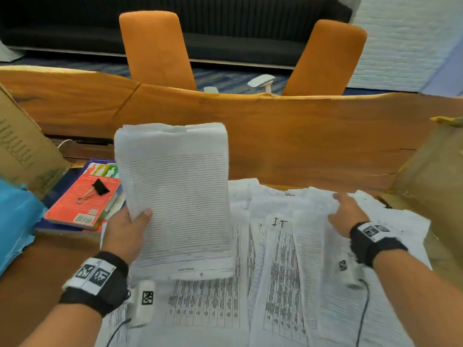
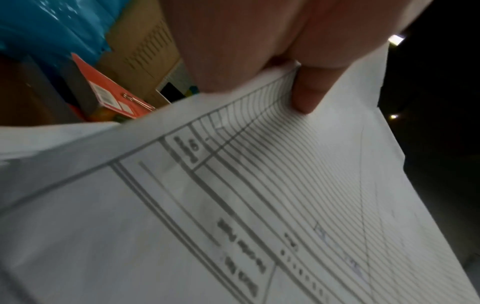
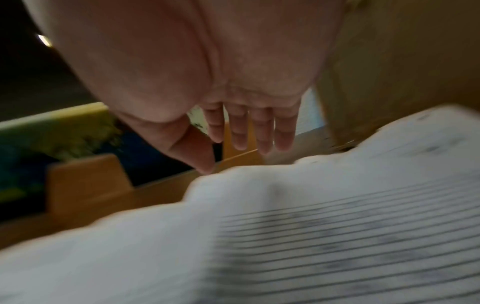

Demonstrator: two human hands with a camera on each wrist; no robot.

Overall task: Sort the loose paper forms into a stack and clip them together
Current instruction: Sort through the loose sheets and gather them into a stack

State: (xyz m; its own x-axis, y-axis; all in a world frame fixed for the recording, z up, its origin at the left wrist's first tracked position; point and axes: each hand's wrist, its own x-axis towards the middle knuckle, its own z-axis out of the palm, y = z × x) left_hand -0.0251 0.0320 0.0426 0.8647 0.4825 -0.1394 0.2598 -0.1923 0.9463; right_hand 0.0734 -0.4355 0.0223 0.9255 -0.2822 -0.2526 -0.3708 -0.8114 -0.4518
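Left hand (image 1: 127, 229) grips the gathered stack (image 1: 175, 196) by its near-left corner, thumb on top, fingers hidden beneath. Stack is raised off the desk (image 1: 300, 136), tilted, long axis running near to far. Left wrist view confirms thumb (image 2: 311, 90) clamped on the ruled top sheet.

Right hand (image 1: 348, 211) is out over the loose forms (image 1: 283, 259) on the right, fingers nearly straight and holding nothing; the right wrist view is blurred, so I cannot tell whether the fingertips touch paper. The loose forms lie overlapped on the desk, long axes mostly near to far, right of the stack and directly under the right hand, so that hand looks better placed to take the next sheet.

Binder clip (image 1: 96, 190) lies on a red book (image 1: 82, 204), left of the stack, nearest the left hand.

Cardboard box (image 1: 22, 151) far left, another (image 1: 431, 176) right; contents not visible. Clipping not yet begun.
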